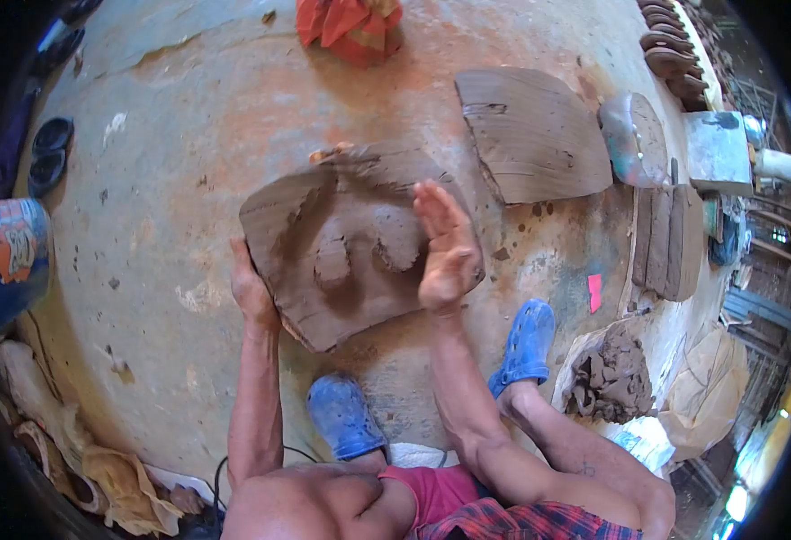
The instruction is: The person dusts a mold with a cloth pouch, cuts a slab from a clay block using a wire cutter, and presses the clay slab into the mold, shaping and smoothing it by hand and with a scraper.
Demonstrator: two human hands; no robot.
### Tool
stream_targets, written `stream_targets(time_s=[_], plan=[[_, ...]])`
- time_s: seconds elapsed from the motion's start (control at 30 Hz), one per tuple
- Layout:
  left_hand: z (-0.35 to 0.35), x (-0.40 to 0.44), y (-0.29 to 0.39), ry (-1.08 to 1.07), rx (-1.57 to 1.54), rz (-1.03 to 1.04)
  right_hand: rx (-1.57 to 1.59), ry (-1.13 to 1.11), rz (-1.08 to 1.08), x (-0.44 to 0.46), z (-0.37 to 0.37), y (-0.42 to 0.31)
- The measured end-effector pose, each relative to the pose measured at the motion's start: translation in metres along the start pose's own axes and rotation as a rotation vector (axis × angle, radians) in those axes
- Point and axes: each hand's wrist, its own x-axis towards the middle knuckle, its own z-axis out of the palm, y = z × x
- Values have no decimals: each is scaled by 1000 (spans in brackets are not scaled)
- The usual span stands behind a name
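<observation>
A wide brown clay slab (359, 310) lies in front of me, with two rounded humps and a hollow around them; its edges are uneven. My left hand (253, 292) holds the slab's left edge, its fingers partly hidden by the clay. Over the right side of the slab my right hand (448, 252) is open, fingers stretched and pointing away from me, palm turned toward the humps. Whether that palm touches the clay, I cannot tell. Further right, a flatter clay slab (539, 135) rests on the floor.
Narrow clay pieces (670, 243) and a rounded disc (634, 139) lie to the right, near a lump of torn clay (611, 373). A red crumpled bag (350, 31) is at the top. A blue bucket (13, 261) and dark sandals (49, 153) are at left. Blue clogs (346, 414) are on my feet.
</observation>
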Motion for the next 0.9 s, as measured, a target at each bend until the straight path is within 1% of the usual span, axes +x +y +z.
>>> stream_targets(time_s=[0.03, 0.1, 0.17, 0.23, 0.27, 0.3, 0.33, 0.4, 0.43, 0.5, 0.53, 0.57, 0.6, 0.63, 0.67, 0.73, 0.77, 0.8, 0.83, 0.9], plan=[[0, 1, 0, 19, -5, -7, -3, -12, 17, 9, -4, -9], [5, 5, 8, -43, -7, -56, 160, -281, -60, 36, -8, -26], [4, 10, 10, -57, -11, -57, 158, -322, -42, 45, 2, -14], [4, 29, 8, -88, -31, -36, 91, -497, 256, 50, 5, 8], [-2, 40, 2, -35, 118, 56, 130, -419, 300, 47, 4, 8], [-9, 44, -5, 28, 273, 130, 125, -431, 314, 48, 5, 3], [-4, 42, -2, 42, 267, 121, 114, -495, 264, 51, 6, -4], [7, 37, 13, 60, 256, 24, 121, -630, 147, 68, 13, -18], [14, 29, 22, 74, 263, 11, 127, -629, 166, 72, 16, -8], [32, 24, 40, -4, 162, -93, 197, -812, 419, 86, 20, 8], [31, 29, 38, -14, 159, -83, -1, -851, 439, 85, 23, 13], [26, 37, 30, -27, 135, -35, -9, -863, 420, 92, 23, 17], [27, 38, 27, -30, 112, 4, 129, -832, 468, 96, 28, 16], [21, 33, 23, -20, 111, -15, 270, -779, 540, 87, 27, 14], [17, 36, 20, -47, 95, -41, 210, -832, 475, 91, 24, 12], [9, 43, 14, -51, 77, -68, 206, -881, 476, 100, 35, 3], [2, 44, 10, -49, 121, -63, 204, -904, 467, 97, 37, 1], [1, 48, 10, -67, 164, -44, 59, -908, 481, 95, 29, 30], [6, 54, 15, -82, 162, -25, 54, -908, 456, 101, 32, 32], [15, 45, 17, -89, 20, -102, 256, -874, 587, 98, 32, 26]])
